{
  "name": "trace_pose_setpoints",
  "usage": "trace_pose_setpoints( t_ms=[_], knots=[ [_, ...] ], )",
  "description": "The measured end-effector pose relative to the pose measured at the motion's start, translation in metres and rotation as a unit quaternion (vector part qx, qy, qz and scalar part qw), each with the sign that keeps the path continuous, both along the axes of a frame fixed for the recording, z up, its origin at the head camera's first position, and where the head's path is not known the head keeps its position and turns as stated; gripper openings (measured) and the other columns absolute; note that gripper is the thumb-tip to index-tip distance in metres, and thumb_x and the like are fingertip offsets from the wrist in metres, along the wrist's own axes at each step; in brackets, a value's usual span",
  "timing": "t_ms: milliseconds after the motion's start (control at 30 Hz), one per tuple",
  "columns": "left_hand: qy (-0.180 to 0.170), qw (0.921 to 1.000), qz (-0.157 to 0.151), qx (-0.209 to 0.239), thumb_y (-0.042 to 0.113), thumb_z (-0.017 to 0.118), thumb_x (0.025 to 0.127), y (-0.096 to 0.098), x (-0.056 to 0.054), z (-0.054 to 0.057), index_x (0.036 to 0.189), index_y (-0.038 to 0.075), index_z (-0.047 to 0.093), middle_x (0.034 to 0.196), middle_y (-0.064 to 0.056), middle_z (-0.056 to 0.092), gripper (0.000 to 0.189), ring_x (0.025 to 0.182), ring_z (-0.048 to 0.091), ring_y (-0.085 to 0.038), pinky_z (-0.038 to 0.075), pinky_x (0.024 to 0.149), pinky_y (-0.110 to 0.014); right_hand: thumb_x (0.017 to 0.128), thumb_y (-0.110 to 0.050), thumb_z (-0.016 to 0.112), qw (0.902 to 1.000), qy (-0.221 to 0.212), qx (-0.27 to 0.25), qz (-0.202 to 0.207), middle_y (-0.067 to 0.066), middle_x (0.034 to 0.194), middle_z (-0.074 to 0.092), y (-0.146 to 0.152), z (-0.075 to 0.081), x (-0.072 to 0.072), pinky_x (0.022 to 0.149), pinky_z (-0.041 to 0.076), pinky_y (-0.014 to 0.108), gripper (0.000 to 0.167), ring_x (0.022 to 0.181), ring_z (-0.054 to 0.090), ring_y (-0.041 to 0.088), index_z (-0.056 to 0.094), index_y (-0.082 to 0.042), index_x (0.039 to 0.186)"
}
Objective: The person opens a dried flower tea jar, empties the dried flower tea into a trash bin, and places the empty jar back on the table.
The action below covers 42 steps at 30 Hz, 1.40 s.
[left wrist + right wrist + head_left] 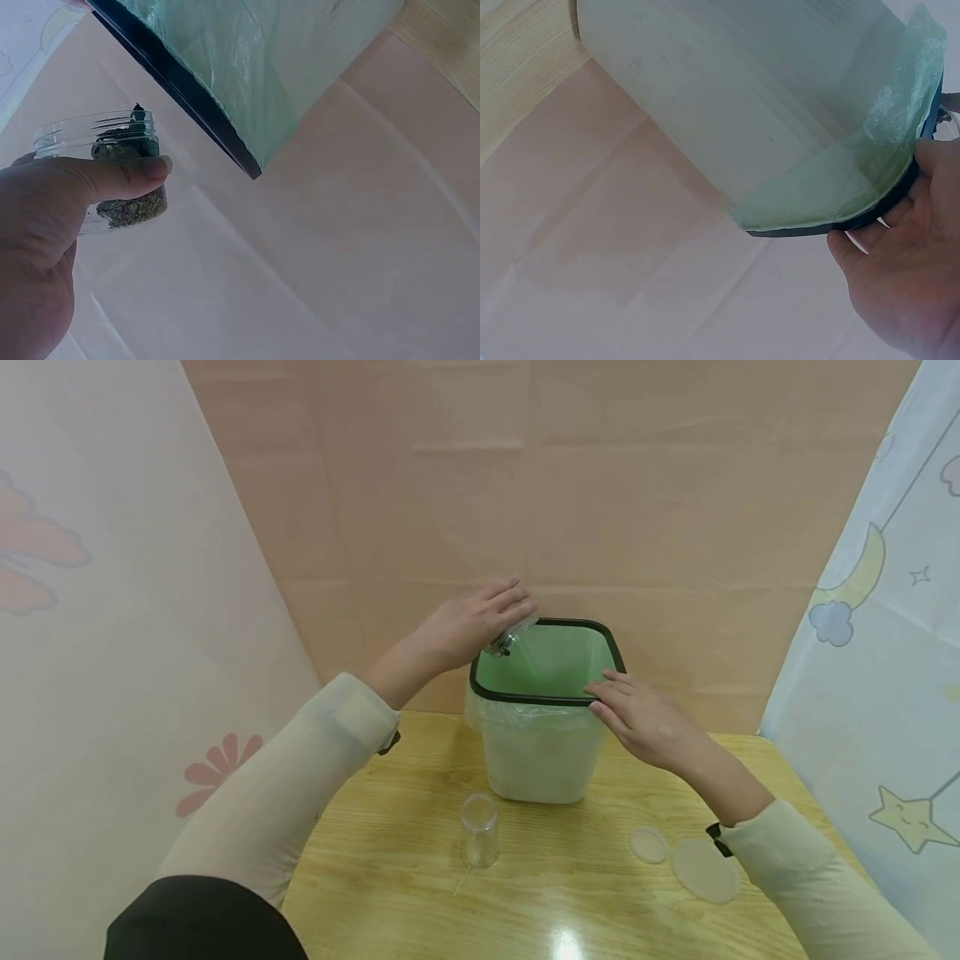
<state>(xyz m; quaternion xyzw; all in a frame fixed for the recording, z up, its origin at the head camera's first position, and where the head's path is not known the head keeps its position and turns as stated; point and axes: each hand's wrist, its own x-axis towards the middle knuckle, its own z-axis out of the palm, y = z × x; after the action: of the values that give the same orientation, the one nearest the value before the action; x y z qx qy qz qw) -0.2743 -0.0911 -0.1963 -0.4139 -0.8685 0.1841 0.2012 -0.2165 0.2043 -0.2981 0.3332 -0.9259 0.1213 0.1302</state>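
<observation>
My left hand grips a clear plastic jar tipped over the left side of a lined trash bin. Dark, crumbly dried material sits inside the jar, with a darker clump near its mouth. At the bin's right front corner, my right hand holds the black rim, its thumb outside and some fingers reaching over the edge. A green plastic liner covers the bin's inside and folds down over the outer wall.
A clear cup stands on the wooden table in front of the bin, beside a thin stick. A small round lid and a larger round lid lie near the right forearm. Patterned sheets flank the table.
</observation>
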Motion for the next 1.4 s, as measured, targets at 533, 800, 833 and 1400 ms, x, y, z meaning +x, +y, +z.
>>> trace_pose_setpoints(
  t_ms=[533, 800, 833, 1400],
  knots=[
    [-0.006, 1.0, 0.006, 0.005, 0.004, 0.074, 0.09, 0.0015, 0.003, 0.0005, 0.159, 0.014, 0.034, 0.162, -0.01, 0.033, 0.08, 0.153, 0.021, -0.028, 0.051, 0.102, -0.039, 0.109, -0.023, 0.047, 1.0, 0.001, 0.004, -0.004, 0.021, 0.14, 0.059, 0.0, -0.0028, -0.0036, 0.116, 0.028, 0.059, 0.039, 0.142, 0.038, 0.044, 0.06, 0.001, 0.136],
    [-0.002, 0.9999, -0.008, 0.015, -0.001, 0.074, 0.089, 0.0014, 0.0016, 0.0002, 0.157, 0.013, 0.037, 0.16, -0.011, 0.037, 0.078, 0.152, 0.024, -0.029, 0.043, 0.111, -0.04, 0.109, -0.023, 0.046, 0.9999, -0.005, 0.006, -0.008, 0.021, 0.141, 0.058, 0.0005, -0.003, -0.0033, 0.118, 0.026, 0.058, 0.039, 0.143, 0.037, 0.043, 0.06, 0.001, 0.136],
    [0.001, 0.9999, -0.01, 0.014, -0.002, 0.074, 0.089, 0.0014, 0.0013, 0.0, 0.157, 0.013, 0.038, 0.16, -0.011, 0.037, 0.078, 0.152, 0.025, -0.029, 0.041, 0.113, -0.041, 0.109, -0.023, 0.046, 0.9999, -0.006, 0.006, -0.008, 0.021, 0.141, 0.058, 0.0006, -0.0031, -0.0032, 0.118, 0.026, 0.058, 0.039, 0.144, 0.037, 0.043, 0.06, 0.001, 0.136],
    [0.042, 0.9986, -0.03, -0.012, -0.002, 0.074, 0.089, 0.0044, 0.0001, 0.0004, 0.156, 0.014, 0.04, 0.158, -0.006, 0.041, 0.076, 0.151, 0.029, -0.027, 0.028, 0.121, -0.039, 0.108, -0.023, 0.048, 1.0, 0.001, 0.003, -0.006, 0.021, 0.139, 0.06, 0.0004, -0.0036, -0.0027, 0.118, 0.026, 0.058, 0.037, 0.143, 0.039, 0.043, 0.061, 0.001, 0.135]
  ],
)
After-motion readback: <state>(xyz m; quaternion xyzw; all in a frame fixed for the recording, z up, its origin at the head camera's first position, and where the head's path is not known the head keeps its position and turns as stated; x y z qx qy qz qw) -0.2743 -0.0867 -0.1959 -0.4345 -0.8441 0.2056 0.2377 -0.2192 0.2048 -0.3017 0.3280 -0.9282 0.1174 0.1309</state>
